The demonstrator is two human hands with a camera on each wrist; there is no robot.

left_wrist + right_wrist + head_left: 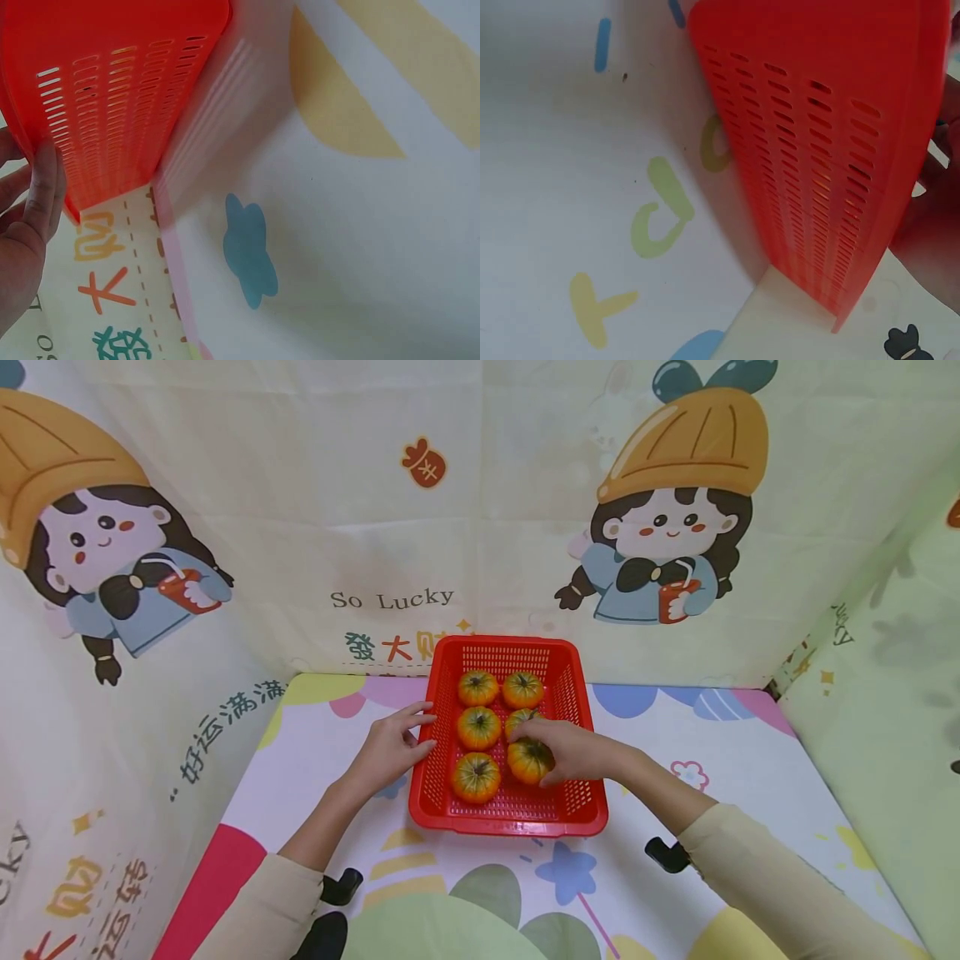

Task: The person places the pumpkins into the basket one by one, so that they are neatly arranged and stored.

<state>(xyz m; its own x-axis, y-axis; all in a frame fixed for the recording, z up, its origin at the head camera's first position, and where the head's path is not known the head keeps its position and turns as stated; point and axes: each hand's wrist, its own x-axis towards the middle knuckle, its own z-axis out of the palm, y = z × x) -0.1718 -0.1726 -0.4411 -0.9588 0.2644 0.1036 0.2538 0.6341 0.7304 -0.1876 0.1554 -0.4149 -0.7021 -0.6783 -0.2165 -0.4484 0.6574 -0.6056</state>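
Note:
A red plastic basket point(487, 828) stands on the table with several small orange-and-green pumpkins inside, in two columns. My right hand point(573, 750) reaches over the right rim and grips the front pumpkin point(529, 763) of the right column, fingers on its far side and thumb at its near right. Behind it, another pumpkin point(519, 722) is partly covered by the fingers. On the left, a pumpkin point(476, 777) sits in front of a second pumpkin point(478, 727). My left hand point(387, 750) touches the left rim with fairly straight fingers. The right wrist view mostly shows the basket's slotted side point(810, 150).
Two more pumpkins, one at the back left point(477, 688) and one at the back right point(522, 690), lie in the basket. Close behind it hangs a printed cloth wall point(510, 552), with more cloth at both sides. A colourful printed cloth point(630, 827) covers the table.

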